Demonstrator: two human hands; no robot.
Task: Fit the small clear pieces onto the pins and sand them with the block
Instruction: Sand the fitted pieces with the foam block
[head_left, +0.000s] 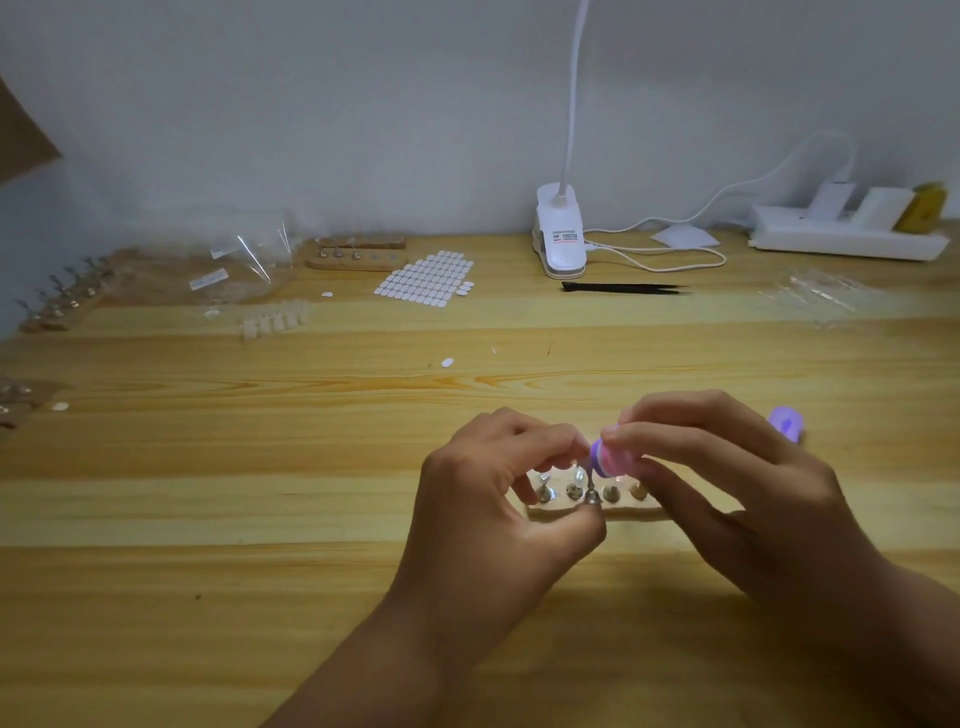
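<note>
- The left hand (493, 488) pinches a small metal pin (592, 494): the thumb is under its round base and the forefinger curls over its top.
- The pin is held upright just in front of the wooden holder (644, 512), which lies on the table (311, 467).
- The right hand (727, 483) grips the pink block (615, 458) between curled fingers (670, 432) and thumb.
- The end of the block meets the top of the pin, right beside the left forefinger's tip.
- The clear piece on that pin is too small and too hidden to make out.
- Other pins (544, 489) stand in the holder between the two hands.
- Black tweezers (623, 287) and a sheet of white stickers (426, 280) lie well apart, further back on the table.
</note>
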